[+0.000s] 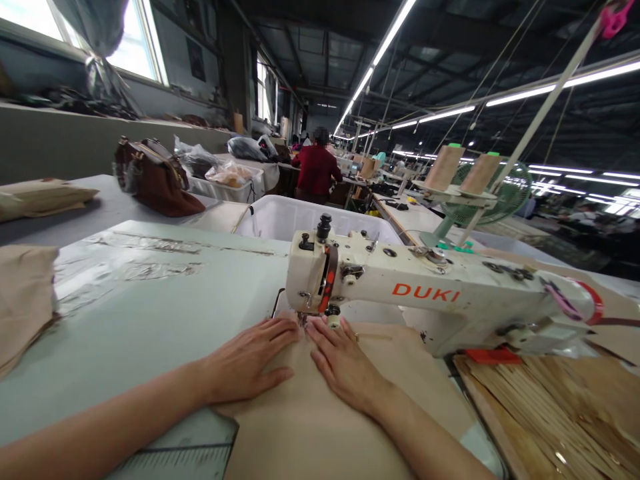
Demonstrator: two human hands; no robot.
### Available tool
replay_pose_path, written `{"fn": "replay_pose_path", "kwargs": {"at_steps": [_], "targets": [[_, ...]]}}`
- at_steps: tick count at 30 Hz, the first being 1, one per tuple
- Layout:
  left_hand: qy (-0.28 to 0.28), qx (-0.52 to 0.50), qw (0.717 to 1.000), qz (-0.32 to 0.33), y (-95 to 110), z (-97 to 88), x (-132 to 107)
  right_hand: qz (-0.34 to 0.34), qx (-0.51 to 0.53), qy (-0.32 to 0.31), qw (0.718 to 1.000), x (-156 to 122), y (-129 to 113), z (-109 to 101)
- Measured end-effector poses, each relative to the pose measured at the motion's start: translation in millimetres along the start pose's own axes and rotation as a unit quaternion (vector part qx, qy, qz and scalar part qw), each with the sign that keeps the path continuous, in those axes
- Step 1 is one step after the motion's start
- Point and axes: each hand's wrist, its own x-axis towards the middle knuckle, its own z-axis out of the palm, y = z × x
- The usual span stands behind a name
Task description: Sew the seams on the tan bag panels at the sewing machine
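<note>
A large piece of tan fabric (320, 427) lies under the needle end of a white sewing machine (370, 287) marked DUKI. Flat on the fabric's left part rests my left hand (255, 360), fingers stretched toward the presser foot and thumb apart. My right hand (345, 367) presses on the same fabric just right of the needle, its fingers extended and a ring on one of them. Both sets of fingertips are close to the needle area (303, 320), where the small parts are hard to make out.
Right of the machine, a wooden board (480, 400) carries tan strips and a red object (493, 357). Thread cones (444, 168) stand behind. A white bin (320, 210) sits beyond the table, a brown handbag (155, 180) at left. Farther back is a person in red (316, 170).
</note>
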Motion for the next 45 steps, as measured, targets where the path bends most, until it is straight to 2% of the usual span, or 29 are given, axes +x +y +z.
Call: {"fn": "replay_pose_path", "kwargs": {"at_steps": [3,8,15,28,33,41,45], "targets": [[0.001,0.019,1.0,-0.009,3,2.4,-1,-0.016,-0.001,-0.003,1.0,0,6,-3],[0.032,0.028,0.999,0.013,5,3.6,-2,-0.009,-0.001,0.001,1.0,1,6,-2],[0.01,0.049,0.999,0.006,-1,4.8,0,-0.023,0.004,0.012,1.0,6,12,-3],[0.002,0.049,0.999,-0.009,-3,3.1,3,-0.011,-0.016,0.015,1.0,11,13,-3],[0.025,0.04,0.999,0.006,-4,3.6,5,-0.015,-0.023,0.025,0.999,11,12,-1],[0.07,0.134,0.988,0.023,-27,25.2,-7,-0.032,-0.056,0.037,0.997,10,13,-4],[0.086,0.162,0.983,0.023,-27,29.7,-5,-0.027,-0.057,0.051,0.997,10,12,0]]}}
